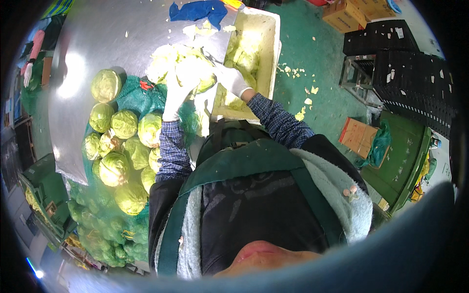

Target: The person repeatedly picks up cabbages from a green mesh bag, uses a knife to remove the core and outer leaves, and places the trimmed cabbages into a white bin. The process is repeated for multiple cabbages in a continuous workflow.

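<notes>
My left hand, in a white glove, steadies a cut-into cabbage on the steel table. Glare washes out much of that cabbage and the pale leaves beside it. My right hand, gloved too, is closed at the cabbage's right side, around what looks like a knife; its thin grey blade shows only in part. Just under my right forearm stands a white foam box with loose cabbage leaves in it. Several whole cabbages lie left of my left arm.
Green mesh netting spreads by the cabbages, and filled mesh bags sit below. A blue cloth lies at the table's far end. Leaf scraps litter the green floor. Black crates, a cardboard box and a green bin stand right.
</notes>
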A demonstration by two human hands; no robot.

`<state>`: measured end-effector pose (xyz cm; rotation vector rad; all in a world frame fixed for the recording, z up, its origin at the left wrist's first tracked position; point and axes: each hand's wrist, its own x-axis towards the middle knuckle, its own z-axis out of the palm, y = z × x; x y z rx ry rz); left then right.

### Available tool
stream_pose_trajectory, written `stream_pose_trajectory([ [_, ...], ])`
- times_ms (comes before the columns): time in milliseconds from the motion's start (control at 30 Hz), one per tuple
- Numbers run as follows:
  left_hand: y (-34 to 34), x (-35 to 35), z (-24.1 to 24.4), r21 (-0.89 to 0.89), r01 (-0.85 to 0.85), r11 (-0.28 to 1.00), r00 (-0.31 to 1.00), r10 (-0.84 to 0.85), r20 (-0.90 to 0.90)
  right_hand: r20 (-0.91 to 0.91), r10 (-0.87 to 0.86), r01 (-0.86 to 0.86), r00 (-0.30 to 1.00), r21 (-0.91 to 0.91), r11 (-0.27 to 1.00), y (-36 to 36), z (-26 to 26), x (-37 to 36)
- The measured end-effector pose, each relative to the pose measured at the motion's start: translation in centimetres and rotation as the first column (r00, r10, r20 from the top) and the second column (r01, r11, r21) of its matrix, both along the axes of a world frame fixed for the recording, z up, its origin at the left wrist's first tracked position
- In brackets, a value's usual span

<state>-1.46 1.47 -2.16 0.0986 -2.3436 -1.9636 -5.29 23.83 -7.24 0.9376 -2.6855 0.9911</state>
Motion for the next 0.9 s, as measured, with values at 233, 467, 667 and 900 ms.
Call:
stream_pose_trajectory([
  [233, 2.5, 0.7, -2.7, -0.627, -0.021, 0.779, 0.998, 0.049, 0.028, 0.358, -0.262, 0.275, 0.896, 0.015, 0.961, -0.1, -1.1, 3.3],
  [467, 3.5, 1.9, -5.7, -0.281, -0.153, 0.947, 0.986, 0.164, 0.015, 0.505, -0.328, 0.356, 0.798, 0.043, 0.933, -0.1, -1.2, 3.9],
  [667, 3.3, 1.6, -5.3, -0.409, -0.129, 0.903, 0.99, 0.142, 0.001, 0.217, -0.394, 0.418, 0.893, -0.078, 0.905, -0.6, -4.3, 4.0],
  [900, 2.5, 1.6, -5.7, -0.267, -0.119, 0.956, 0.99, 0.134, 0.038, 0.446, -0.406, 0.445, 0.798, 0.019, 0.895, 1.7, -7.6, 0.4],
])
